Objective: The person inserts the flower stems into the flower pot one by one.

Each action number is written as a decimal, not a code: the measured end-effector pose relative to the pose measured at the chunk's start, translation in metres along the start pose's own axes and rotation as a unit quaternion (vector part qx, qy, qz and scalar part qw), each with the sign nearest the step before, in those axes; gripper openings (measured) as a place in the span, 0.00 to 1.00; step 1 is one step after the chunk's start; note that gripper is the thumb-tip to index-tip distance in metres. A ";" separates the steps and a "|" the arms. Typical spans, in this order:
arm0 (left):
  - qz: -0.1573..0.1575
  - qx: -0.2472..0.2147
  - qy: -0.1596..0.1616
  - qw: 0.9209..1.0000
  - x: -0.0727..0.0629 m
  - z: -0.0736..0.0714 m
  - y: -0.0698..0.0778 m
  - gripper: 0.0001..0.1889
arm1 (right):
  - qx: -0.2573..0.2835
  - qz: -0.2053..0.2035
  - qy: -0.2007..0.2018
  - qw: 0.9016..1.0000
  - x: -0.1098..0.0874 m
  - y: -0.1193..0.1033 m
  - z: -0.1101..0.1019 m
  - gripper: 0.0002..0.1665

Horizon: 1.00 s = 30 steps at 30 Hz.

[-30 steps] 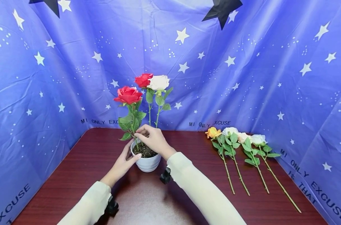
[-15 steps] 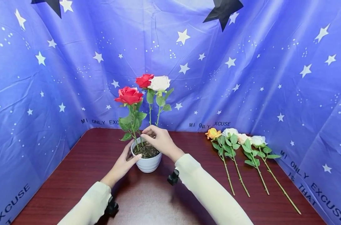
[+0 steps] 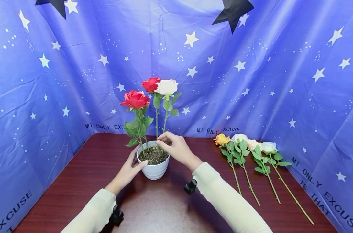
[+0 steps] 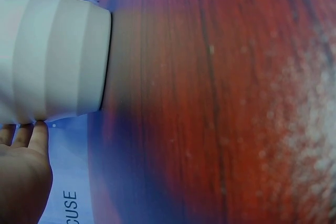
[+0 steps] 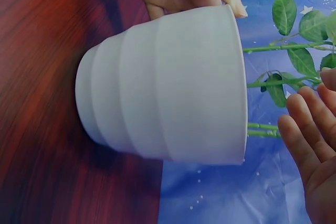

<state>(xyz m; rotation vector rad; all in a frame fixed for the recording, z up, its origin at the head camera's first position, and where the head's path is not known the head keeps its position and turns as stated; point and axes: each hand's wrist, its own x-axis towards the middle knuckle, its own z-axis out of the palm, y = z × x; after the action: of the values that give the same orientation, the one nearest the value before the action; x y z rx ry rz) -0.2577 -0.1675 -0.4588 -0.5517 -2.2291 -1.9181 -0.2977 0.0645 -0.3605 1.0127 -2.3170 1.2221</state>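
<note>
A white ribbed flowerpot [image 3: 154, 172] filled with soil stands on the table. My left hand [image 3: 129, 169] holds its left side, thumb at the front rim and fingers round the far side. From the soil rise a large red rose [image 3: 135, 99] at the left, a second red rose [image 3: 150, 84] behind, and a white rose [image 3: 167, 87] beside that one. My right hand [image 3: 180, 149] hovers over the pot's right rim, its fingers loosely bent. Its thumb and forefinger tips lie right at the back red rose's stem. In the right wrist view, green stems [image 5: 262, 130] pass close by the fingers [image 5: 298, 135].
On the right of the dark red wooden table [image 3: 86, 181] lie an orange rose [image 3: 222, 139] and several pale roses [image 3: 269, 147], their stems pointing towards the front. A blue star-printed cloth [image 3: 217, 81] hangs round the table's back and sides.
My right hand has moved right, from the front red rose's stem to the back red rose's stem. My left hand has stayed on the flowerpot. The head view has shifted slightly.
</note>
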 end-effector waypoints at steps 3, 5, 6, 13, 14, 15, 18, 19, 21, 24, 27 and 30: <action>-0.002 -0.001 0.002 1.000 0.000 0.000 0.000 0.41 | -0.004 -0.003 -0.002 1.000 -0.005 0.002 -0.007 0.07; -0.002 0.000 0.004 1.000 -0.001 0.000 0.000 0.41 | -0.009 -0.003 -0.002 1.000 -0.009 0.004 -0.012 0.08; -0.002 0.001 0.004 1.000 -0.001 0.000 0.000 0.41 | -0.010 -0.002 -0.002 1.000 -0.011 0.004 -0.015 0.08; -0.003 0.005 0.003 1.000 0.000 0.000 0.001 0.41 | -0.017 0.001 -0.003 1.000 -0.026 0.009 -0.032 0.08; -0.003 0.005 0.003 1.000 0.000 0.000 0.001 0.41 | -0.019 0.000 -0.003 1.000 -0.028 0.010 -0.034 0.08; -0.004 0.005 0.004 1.000 0.000 0.000 0.001 0.41 | -0.020 -0.001 -0.002 1.000 -0.031 0.012 -0.036 0.07; -0.004 0.006 0.003 1.000 0.000 0.000 0.002 0.41 | -0.018 0.003 0.002 1.000 -0.037 0.015 -0.043 0.08; -0.005 0.007 0.004 1.000 0.000 -0.001 0.002 0.41 | -0.016 0.006 0.004 1.000 -0.039 0.016 -0.045 0.08; -0.009 0.008 0.005 1.000 0.000 -0.001 0.002 0.41 | -0.016 0.013 0.007 1.000 -0.044 0.019 -0.050 0.09; -0.013 0.005 0.004 1.000 0.000 -0.001 0.002 0.41 | -0.020 0.024 0.012 0.999 -0.053 0.025 -0.060 0.09; -0.012 0.002 0.002 1.000 0.000 0.000 0.001 0.41 | -0.033 0.036 0.015 0.999 -0.064 0.031 -0.070 0.08; -0.008 0.001 0.000 1.000 0.000 0.000 0.001 0.41 | -0.044 0.055 0.012 0.997 -0.076 0.038 -0.080 0.07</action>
<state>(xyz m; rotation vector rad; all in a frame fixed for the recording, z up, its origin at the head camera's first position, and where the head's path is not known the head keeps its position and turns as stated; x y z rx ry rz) -0.2574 -0.1674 -0.4582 -0.5344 -2.2418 -1.9232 -0.2753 0.1771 -0.3796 0.8470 -2.4139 1.1528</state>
